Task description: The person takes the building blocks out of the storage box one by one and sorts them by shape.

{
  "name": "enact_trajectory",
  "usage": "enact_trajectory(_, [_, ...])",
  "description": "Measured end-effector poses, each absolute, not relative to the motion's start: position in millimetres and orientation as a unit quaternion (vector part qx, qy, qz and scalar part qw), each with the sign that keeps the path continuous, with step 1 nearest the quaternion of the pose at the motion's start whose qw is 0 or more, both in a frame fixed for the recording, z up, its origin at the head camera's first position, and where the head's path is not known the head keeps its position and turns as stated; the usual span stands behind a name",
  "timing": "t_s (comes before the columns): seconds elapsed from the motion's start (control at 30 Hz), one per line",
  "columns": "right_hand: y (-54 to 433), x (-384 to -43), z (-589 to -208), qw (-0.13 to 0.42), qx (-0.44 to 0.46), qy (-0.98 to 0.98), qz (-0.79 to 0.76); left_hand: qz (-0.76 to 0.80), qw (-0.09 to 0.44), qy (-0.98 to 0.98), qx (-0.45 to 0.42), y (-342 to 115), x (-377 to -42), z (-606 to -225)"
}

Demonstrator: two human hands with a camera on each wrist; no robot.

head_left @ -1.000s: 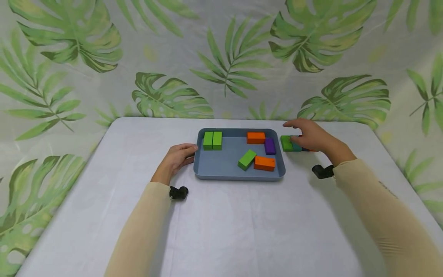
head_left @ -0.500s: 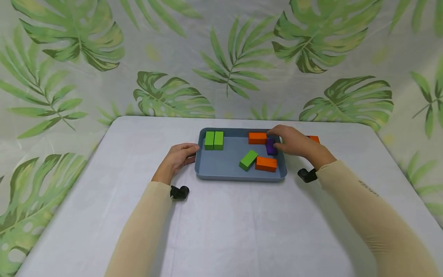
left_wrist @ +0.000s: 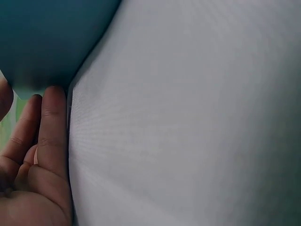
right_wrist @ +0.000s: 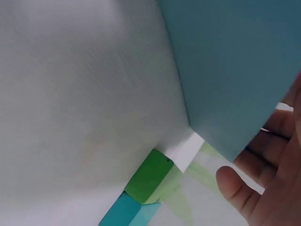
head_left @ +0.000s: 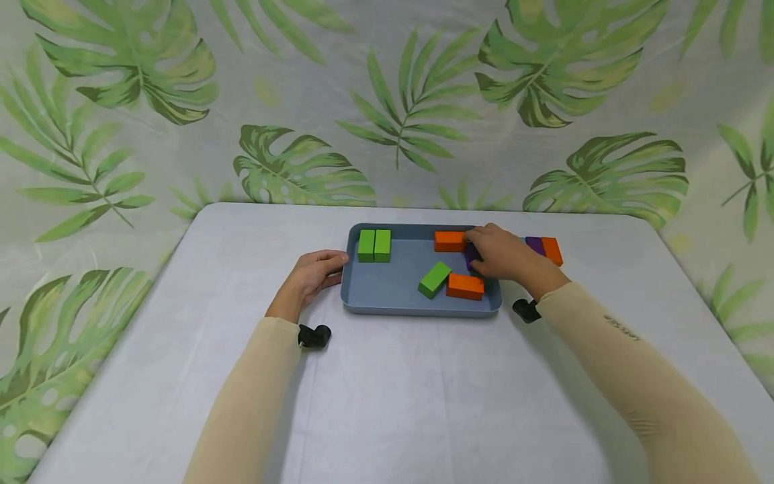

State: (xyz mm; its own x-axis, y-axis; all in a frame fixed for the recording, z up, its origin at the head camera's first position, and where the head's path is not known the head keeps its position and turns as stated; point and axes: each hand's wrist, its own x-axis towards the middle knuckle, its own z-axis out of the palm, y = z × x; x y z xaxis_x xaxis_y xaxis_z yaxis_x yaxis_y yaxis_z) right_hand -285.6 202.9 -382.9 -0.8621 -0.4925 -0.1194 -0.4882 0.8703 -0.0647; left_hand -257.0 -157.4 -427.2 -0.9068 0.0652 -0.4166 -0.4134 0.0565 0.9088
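A shallow grey-blue tray (head_left: 387, 310) lies on the white table. My left hand (head_left: 308, 279) holds its left end, thumb at the rim; in the left wrist view its fingers (left_wrist: 52, 127) lie along the outer wall. Over the right end, my right hand (head_left: 504, 254) grips a purple block (head_left: 471, 255) inside the tray, fingertips and thumb at its far and near ends; the hand covers much of it. An orange block (head_left: 450, 242) sits just left of it. Nearer stand a slanted green block (head_left: 434, 279) and another orange block (head_left: 465, 287).
Two green blocks (head_left: 374, 246) stand side by side in the tray's far left corner. Right of the tray is a row of blocks: green (right_wrist: 149, 176), teal (right_wrist: 120, 209), purple (head_left: 535, 245) and orange (head_left: 551, 251), partly behind my right hand. A leaf-patterned cloth (head_left: 399, 101) hangs behind.
My right hand has come left from the row outside the tray to the purple block inside, and its fingers have closed around it. The left hand stays at the tray's left end.
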Motion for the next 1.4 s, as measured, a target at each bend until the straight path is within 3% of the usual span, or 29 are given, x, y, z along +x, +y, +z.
enact_trajectory(0.4, [201.7,-281.6,-381.4,0.117,-0.239,0.962,-0.054,0.672,0.179,0.708,-0.121,-156.4,-257.7,-427.2])
enact_trajectory(0.97, [199.6,-283.5,-384.7,0.105,-0.252,0.962,-0.011,0.677,0.179,0.703,-0.123,-154.2,-257.0,-426.8])
enact_trajectory(1.4, [214.4,-282.1,-372.1,0.067,-0.251,0.961,-0.093,0.671,0.173,0.71,-0.124,-153.9,-254.6,-426.9])
